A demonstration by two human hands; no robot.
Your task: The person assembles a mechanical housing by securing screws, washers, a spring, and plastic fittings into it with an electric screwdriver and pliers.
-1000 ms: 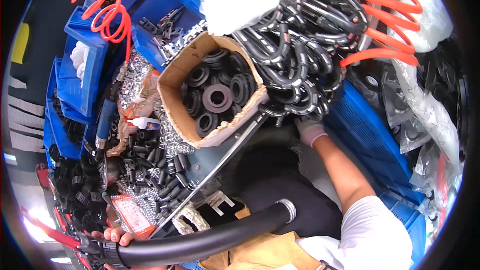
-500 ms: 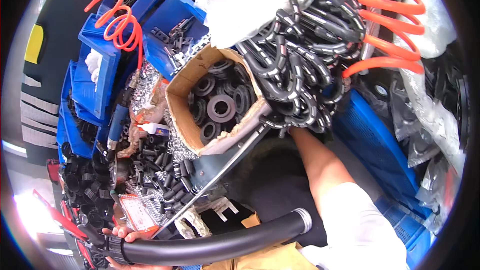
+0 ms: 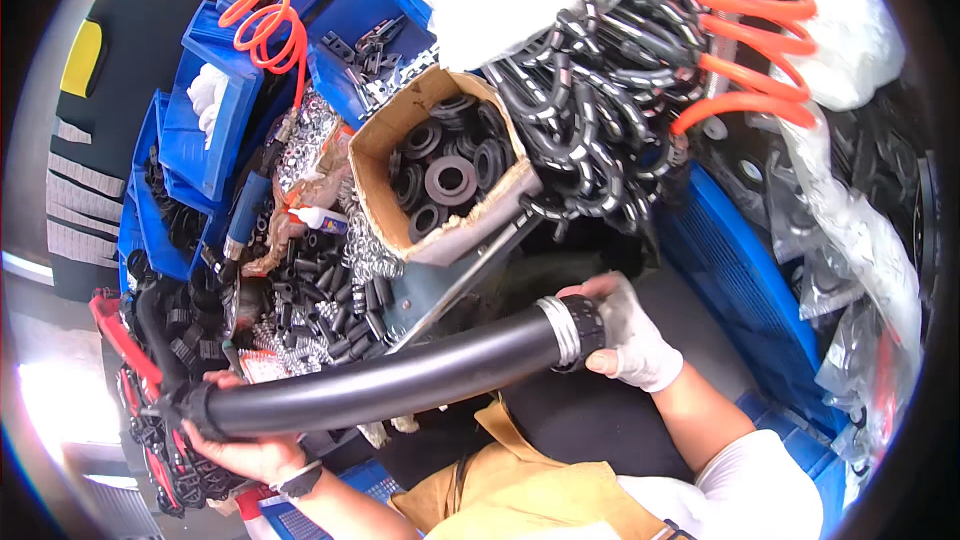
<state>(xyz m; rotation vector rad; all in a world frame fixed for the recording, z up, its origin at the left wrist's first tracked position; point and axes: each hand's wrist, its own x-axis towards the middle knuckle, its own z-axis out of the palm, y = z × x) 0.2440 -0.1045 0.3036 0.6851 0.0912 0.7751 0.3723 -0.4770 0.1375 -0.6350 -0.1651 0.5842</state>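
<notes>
One curved black tube [image 3: 390, 380] is held by two hands, its length stretched between the two grips. Near its left end it is cradled from below by the left hand [image 3: 248, 452], which is partly curled around it and partly hidden behind it. At the opposite end, one black ring [image 3: 592, 335] is clasped by the gloved right hand [image 3: 640, 338], with fingers and thumb bent around its edge. Just inward of that grip, the tube is encircled by one silver coiled band [image 3: 564, 330]. Beyond the tube, between the grips, one cardboard box [image 3: 455, 245] is placed; its dark rings overlap too much to be counted. One white bottle [image 3: 318, 219] is seen beyond the left grip, and one blue crate [image 3: 745, 280] is set right of the right grip.
</notes>
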